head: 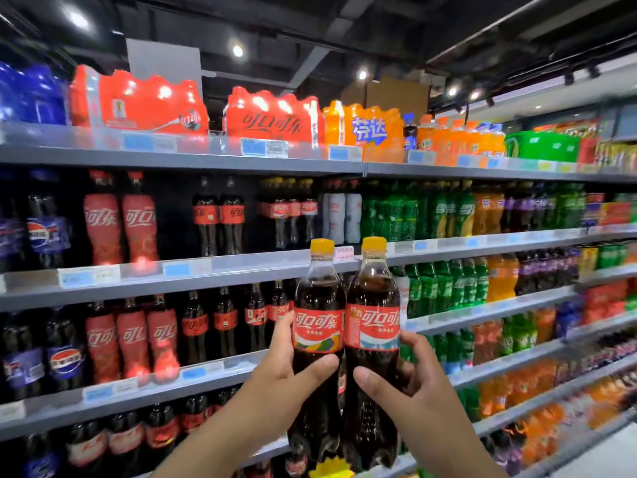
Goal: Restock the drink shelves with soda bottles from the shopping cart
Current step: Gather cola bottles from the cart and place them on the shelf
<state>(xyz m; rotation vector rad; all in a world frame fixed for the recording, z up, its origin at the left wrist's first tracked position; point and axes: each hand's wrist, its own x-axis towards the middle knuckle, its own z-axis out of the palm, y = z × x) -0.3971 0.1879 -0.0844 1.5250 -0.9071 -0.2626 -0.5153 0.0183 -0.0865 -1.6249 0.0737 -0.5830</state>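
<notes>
Two soda bottles, carried upright and side by side before the drink shelves (pixel 206 267). My left hand (pixel 289 370) is wrapped round the lower body of the left bottle (pixel 319 298), thumb laid across the front just under the label. My right hand (pixel 410 384) clamps the right bottle (pixel 374 298) in the same way. I judge that this low grip keeps the labels facing outward and the bases free to be set down first on a shelf. The bottles touch at label height, which steadies the pair. Each is clear plastic with a yellow cap (pixel 322 248), filled with dark cola to the shoulder, and has a lobed base. Each red label (pixel 372 327) bears white script above a coloured band. Similar cola bottles (pixel 220 219) stand in rows behind. The shopping cart is out of view.
</notes>
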